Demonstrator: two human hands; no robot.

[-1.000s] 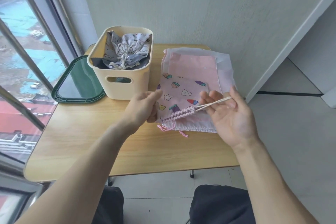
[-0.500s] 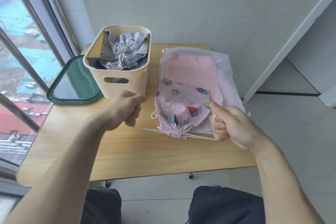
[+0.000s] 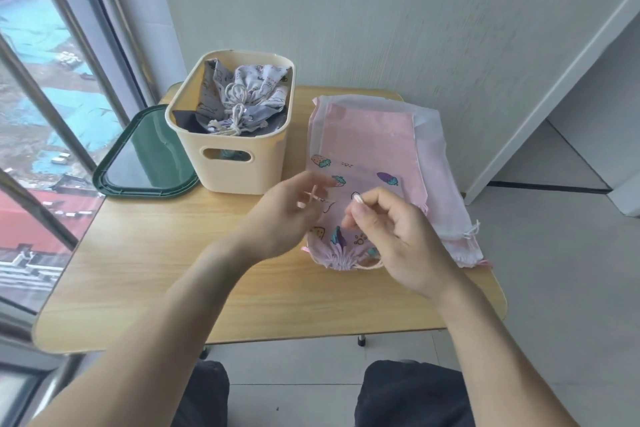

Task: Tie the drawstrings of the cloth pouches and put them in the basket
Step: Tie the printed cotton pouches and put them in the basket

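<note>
Left hand (image 3: 277, 218) and right hand (image 3: 391, 232) pinching crossed drawstrings (image 3: 313, 197) above cinched fruit-print pouch (image 3: 349, 218), beside cream basket (image 3: 239, 163).

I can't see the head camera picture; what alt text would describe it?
Two bare hands, left hand and right hand, work pale drawstring cords above a cinched pink fruit-print cloth pouch on a wooden table. Behind stands a cream plastic basket holding a tied grey patterned pouch, beside a dark green lid.

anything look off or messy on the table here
Nothing stands out. The basket sits upright with tied pouches inside, its green lid flat beside it, and the untied pouches lie stacked, slightly fanned, under the printed pouch.
</note>
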